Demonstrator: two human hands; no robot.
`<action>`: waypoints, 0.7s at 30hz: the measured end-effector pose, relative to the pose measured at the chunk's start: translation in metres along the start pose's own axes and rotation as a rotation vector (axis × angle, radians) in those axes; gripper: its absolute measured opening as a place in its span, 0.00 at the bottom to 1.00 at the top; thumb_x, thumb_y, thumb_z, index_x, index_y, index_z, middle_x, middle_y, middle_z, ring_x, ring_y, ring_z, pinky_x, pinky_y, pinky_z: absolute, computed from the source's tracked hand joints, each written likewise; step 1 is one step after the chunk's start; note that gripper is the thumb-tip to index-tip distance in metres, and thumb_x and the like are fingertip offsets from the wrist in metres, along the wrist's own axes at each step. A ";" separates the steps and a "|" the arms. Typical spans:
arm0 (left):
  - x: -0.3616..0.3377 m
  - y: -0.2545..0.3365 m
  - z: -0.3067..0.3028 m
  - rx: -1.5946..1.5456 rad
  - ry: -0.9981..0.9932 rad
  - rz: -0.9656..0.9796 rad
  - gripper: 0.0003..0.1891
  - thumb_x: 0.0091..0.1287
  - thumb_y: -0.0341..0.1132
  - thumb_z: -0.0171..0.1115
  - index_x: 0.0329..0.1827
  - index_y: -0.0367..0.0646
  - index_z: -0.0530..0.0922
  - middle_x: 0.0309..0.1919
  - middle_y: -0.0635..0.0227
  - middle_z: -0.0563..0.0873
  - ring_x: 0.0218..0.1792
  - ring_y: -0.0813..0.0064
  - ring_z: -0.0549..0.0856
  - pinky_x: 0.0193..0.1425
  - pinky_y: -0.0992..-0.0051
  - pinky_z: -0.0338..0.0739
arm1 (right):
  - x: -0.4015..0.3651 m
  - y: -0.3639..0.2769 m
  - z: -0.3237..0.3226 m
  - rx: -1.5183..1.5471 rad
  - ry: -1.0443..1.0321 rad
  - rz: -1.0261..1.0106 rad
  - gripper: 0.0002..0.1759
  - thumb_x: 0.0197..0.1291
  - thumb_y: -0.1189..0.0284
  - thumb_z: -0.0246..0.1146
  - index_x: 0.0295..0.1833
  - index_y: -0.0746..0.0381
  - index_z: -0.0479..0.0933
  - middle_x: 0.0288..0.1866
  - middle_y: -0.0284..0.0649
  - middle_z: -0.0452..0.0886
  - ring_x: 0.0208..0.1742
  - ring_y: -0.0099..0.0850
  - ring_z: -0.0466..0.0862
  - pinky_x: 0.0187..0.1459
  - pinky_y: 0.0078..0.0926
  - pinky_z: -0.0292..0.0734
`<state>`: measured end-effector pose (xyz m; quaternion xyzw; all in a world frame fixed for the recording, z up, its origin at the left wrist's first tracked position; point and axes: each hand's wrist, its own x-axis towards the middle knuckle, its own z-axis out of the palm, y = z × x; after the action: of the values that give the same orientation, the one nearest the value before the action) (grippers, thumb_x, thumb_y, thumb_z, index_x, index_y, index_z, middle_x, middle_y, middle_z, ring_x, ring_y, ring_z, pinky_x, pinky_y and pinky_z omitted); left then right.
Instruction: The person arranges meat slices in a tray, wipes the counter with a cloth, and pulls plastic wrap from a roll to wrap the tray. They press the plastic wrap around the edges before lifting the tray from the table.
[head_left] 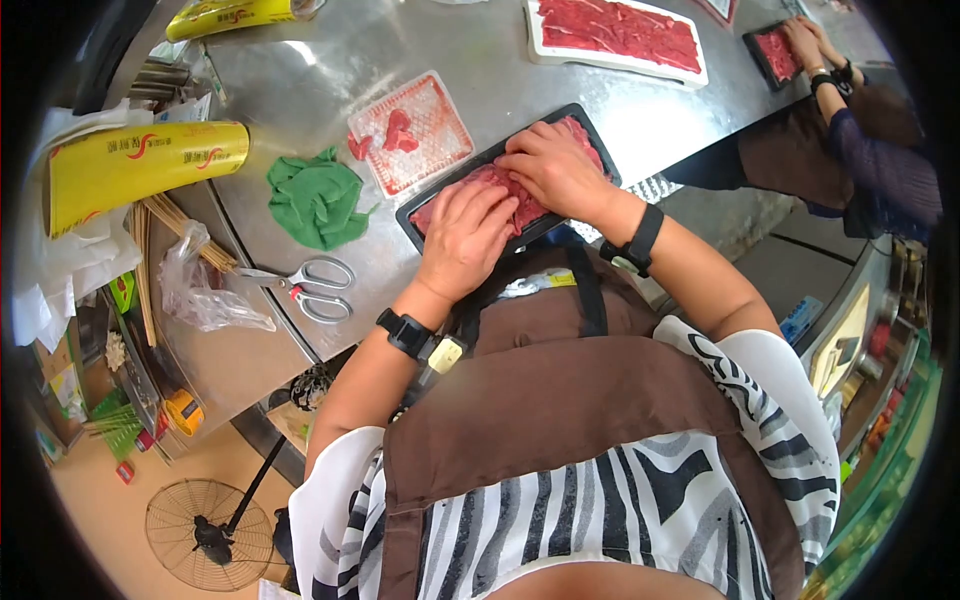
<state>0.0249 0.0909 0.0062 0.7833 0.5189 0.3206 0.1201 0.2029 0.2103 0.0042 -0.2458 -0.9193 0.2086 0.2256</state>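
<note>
Black tray point(535, 231) — lengthwise toward upper right

On the counter point(330, 60) sit two yellow rolls point(140, 170), two black trays point(440, 188) of meat and two white trays point(535, 50). One green cloth point(315, 200) and one pair of scissors point(305, 285) lie on it too.

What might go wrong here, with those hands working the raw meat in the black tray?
1. The black tray sits right at the near edge of the steel table. With the left hand and right hand pressing on the meat, it may slide off.
2. The scissors lie near that edge beside the left forearm, so an elbow might knock them down.
3. The watch sits close to the raw meat and may get soiled.
</note>
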 end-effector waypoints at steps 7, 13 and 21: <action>-0.012 0.004 -0.005 -0.083 -0.216 0.099 0.22 0.54 0.29 0.69 0.55 0.42 0.81 0.52 0.63 0.83 0.57 0.60 0.79 0.67 0.56 0.69 | 0.003 -0.004 -0.016 0.129 0.093 0.072 0.08 0.53 0.76 0.68 0.40 0.61 0.82 0.40 0.40 0.81 0.44 0.43 0.78 0.48 0.37 0.74; -0.014 0.001 -0.006 -0.097 -0.094 0.078 0.21 0.54 0.29 0.69 0.54 0.43 0.82 0.50 0.64 0.83 0.55 0.60 0.80 0.66 0.55 0.70 | -0.002 -0.006 -0.016 0.121 0.030 0.044 0.08 0.51 0.77 0.69 0.39 0.62 0.81 0.36 0.41 0.80 0.42 0.44 0.80 0.47 0.39 0.75; -0.012 -0.004 0.002 -0.019 -0.038 0.117 0.16 0.53 0.29 0.71 0.47 0.45 0.84 0.45 0.66 0.82 0.51 0.62 0.80 0.61 0.57 0.71 | -0.045 -0.007 -0.023 0.096 -0.083 0.131 0.06 0.50 0.73 0.69 0.33 0.60 0.79 0.33 0.40 0.77 0.41 0.43 0.78 0.43 0.41 0.73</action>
<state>0.0202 0.0823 -0.0019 0.8171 0.4667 0.3171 0.1184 0.2475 0.1868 0.0125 -0.2856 -0.8987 0.2769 0.1848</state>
